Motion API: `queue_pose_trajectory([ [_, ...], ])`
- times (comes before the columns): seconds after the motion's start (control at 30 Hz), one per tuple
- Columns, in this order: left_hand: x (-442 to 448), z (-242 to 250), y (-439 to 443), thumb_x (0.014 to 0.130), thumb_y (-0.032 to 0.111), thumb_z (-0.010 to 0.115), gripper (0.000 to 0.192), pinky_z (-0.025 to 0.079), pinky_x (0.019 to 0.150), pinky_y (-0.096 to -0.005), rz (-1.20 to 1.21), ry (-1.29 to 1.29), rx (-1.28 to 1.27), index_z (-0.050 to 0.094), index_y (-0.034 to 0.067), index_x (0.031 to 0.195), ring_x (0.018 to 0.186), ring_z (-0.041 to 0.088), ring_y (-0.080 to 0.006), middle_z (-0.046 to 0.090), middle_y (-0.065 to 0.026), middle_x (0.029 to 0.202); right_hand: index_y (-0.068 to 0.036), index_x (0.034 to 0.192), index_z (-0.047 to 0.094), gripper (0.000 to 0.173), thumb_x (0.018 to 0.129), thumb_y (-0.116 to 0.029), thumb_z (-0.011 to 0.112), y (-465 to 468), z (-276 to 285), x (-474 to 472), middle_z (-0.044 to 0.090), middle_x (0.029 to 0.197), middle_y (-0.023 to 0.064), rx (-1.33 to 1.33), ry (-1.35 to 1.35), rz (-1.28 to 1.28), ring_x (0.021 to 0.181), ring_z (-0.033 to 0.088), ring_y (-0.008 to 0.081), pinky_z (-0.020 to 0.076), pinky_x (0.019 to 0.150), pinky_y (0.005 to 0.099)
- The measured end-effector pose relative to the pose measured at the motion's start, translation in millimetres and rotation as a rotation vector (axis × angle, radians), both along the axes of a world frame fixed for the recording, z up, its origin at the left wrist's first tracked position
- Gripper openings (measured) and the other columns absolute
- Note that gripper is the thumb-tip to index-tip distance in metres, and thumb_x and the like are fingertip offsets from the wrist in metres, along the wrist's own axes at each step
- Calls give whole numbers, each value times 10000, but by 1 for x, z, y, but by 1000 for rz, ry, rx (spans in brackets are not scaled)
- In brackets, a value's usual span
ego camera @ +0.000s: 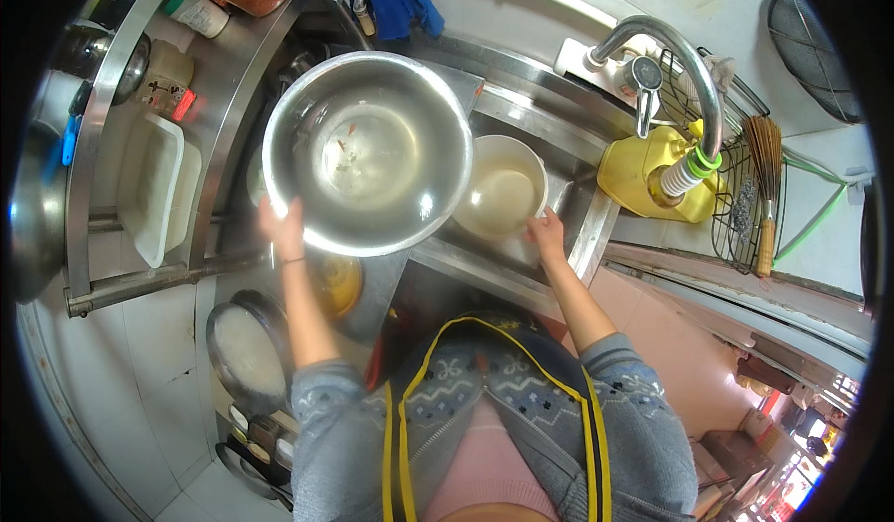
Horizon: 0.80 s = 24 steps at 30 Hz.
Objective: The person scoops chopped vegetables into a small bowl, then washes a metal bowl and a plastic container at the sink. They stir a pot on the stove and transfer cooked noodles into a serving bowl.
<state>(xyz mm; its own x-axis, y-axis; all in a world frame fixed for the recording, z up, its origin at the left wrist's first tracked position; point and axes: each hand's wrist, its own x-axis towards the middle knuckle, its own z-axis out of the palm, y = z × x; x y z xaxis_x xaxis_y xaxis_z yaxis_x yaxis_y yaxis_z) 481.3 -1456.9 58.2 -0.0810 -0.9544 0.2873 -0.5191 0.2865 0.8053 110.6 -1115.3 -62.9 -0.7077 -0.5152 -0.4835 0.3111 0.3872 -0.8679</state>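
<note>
My left hand (283, 232) grips the near-left rim of a wide stainless steel basin (433, 173). A few small reddish-brown scraps lie on the basin's floor. My right hand (545, 234) holds the near-right rim of a white round tub (506, 183), its fingertips curled over the edge. The tub is over the stainless steel sink (569, 194), and the basin's right edge overlaps its left side. Whether the basin rests on the counter or is held up, I cannot tell.
A chrome faucet (705, 82) arches beside a yellow plastic jug (628, 173). A wire rack (726, 242) with a bamboo brush (766, 194) stands at right. On the left, a steel shelf (230, 96) carries a white plastic bin (150, 194). Below it sits a wok (248, 347) with whitish contents.
</note>
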Motion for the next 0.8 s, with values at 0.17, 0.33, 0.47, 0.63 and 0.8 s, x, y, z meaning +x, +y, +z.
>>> queue_pose_trajectory([
  [0.17, -1, 1, 1, 765, -42, 705, 397, 495, 839, -292, -29, 30, -7, 538, -78, 1123, 906, 633, -169, 661, -116, 1020, 51, 1323, 475, 561, 807, -82, 647, -4, 5, 4, 604, 711, 26, -58, -89, -20, 561, 576, 112, 502, 506, 268],
  [0.33, -7, 5, 5, 762, -24, 713, 397, 495, 834, -293, 3, 98, 10, 543, -77, 1117, 890, 632, -168, 662, -109, 1001, 52, 1338, 466, 566, 818, -79, 645, -5, 13, 2, 596, 725, 27, -64, -123, -44, 590, 585, 120, 525, 526, 268],
  [0.47, -11, 10, 4, 760, -4, 719, 392, 497, 821, -293, 11, 61, -17, 551, -74, 1107, 876, 631, -166, 661, -107, 991, 62, 1344, 460, 574, 821, -83, 648, -2, 10, 1, 596, 730, 33, 9, -177, -109, 595, 588, 127, 532, 530, 278],
  [0.63, -15, 17, 9, 760, 1, 717, 384, 501, 806, -294, -9, 6, -64, 554, -70, 1099, 859, 632, -164, 664, -104, 971, 86, 1410, 377, 686, 816, -98, 665, 4, -3, 1, 591, 722, 32, -53, -171, -91, 574, 581, 129, 519, 514, 276],
  [0.8, -21, 25, 13, 761, 0, 716, 381, 503, 804, -297, 0, -33, -56, 557, -63, 1101, 862, 633, -161, 666, -106, 974, 78, 1424, 368, 710, 810, -108, 672, 7, -12, 2, 582, 688, 19, -85, -189, -128, 541, 569, 121, 491, 488, 268],
])
